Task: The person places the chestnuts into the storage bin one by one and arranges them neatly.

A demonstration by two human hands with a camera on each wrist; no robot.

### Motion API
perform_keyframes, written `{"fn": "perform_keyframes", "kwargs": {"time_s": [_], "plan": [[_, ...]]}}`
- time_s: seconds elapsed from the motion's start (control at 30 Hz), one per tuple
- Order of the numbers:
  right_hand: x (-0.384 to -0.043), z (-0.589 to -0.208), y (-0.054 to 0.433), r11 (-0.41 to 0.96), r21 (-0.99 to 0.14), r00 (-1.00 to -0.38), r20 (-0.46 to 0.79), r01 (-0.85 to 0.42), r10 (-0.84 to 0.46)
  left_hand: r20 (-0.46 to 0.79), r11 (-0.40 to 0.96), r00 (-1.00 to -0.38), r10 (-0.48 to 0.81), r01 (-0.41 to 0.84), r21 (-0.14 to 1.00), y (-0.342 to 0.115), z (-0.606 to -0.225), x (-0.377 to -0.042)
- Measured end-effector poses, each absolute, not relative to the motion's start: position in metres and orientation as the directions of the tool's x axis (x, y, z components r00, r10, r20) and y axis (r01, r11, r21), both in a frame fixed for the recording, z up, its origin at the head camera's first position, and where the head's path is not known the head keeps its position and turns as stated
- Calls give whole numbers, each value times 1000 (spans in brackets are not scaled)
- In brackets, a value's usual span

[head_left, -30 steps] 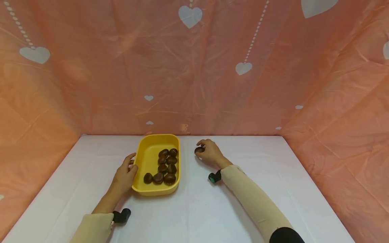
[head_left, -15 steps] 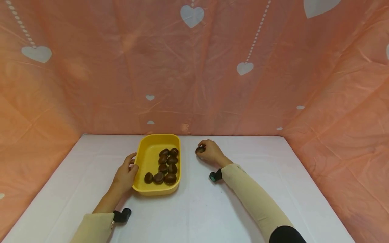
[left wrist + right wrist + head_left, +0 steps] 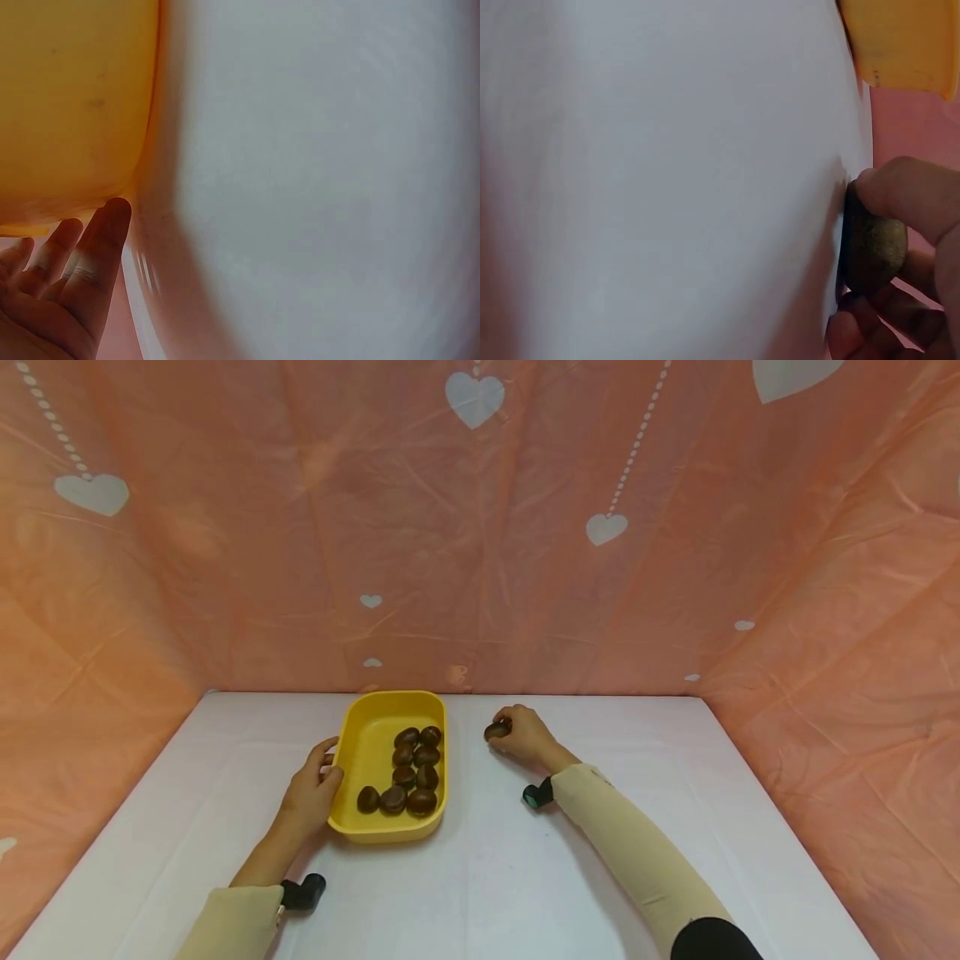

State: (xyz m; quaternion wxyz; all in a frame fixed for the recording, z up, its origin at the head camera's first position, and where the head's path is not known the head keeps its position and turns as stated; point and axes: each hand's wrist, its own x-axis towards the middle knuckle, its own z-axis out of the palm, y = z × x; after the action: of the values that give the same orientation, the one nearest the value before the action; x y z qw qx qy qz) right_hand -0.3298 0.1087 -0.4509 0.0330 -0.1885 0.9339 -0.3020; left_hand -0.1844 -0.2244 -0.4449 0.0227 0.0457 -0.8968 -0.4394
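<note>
A yellow plastic tray (image 3: 363, 760) stands left of the table's middle. Several glossy brown chestnuts (image 3: 422, 802) lie in it, along its right side and near end. At the tray's left rim, my left hand (image 3: 306, 793) grips the wall with the thumb at the edge; the left wrist view shows its fingers (image 3: 112, 232) against the outer wall. To the right of the tray, my right hand (image 3: 527, 737) pinches a single chestnut (image 3: 874, 244) between thumb and fingers, right at the tabletop. The chestnut's rough, paler base shows in the right wrist view.
White cloth covers the table (image 3: 480, 893). An orange-pink curtain (image 3: 480, 568) with pale hearts hangs behind and along both sides. Black wrist cameras sit at the left (image 3: 303, 892) and right (image 3: 537, 794) cuffs.
My right hand's fingers have closed in around the chestnut, which now tilts slightly and sits a touch further right. The tray and left hand hold still; the whole view has drifted very slightly.
</note>
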Motion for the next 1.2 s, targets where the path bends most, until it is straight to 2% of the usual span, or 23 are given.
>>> {"fn": "perform_keyframes", "kwargs": {"time_s": [0.43, 0.77, 1.2], "plan": [[-324, -440, 104, 713, -603, -921, 102, -358, -376, -1, 613, -995, -102, -64, 788, -224, -442, -186], [-316, -426, 97, 730, -563, -914, 133, -388, -383, -6, 610, -995, -104, -68, 790, -224, -442, -185], [-303, -411, 85, 712, -486, -859, 217, -506, -463, -19, 606, -994, -103, -78, 792, -224, -443, -185]]}}
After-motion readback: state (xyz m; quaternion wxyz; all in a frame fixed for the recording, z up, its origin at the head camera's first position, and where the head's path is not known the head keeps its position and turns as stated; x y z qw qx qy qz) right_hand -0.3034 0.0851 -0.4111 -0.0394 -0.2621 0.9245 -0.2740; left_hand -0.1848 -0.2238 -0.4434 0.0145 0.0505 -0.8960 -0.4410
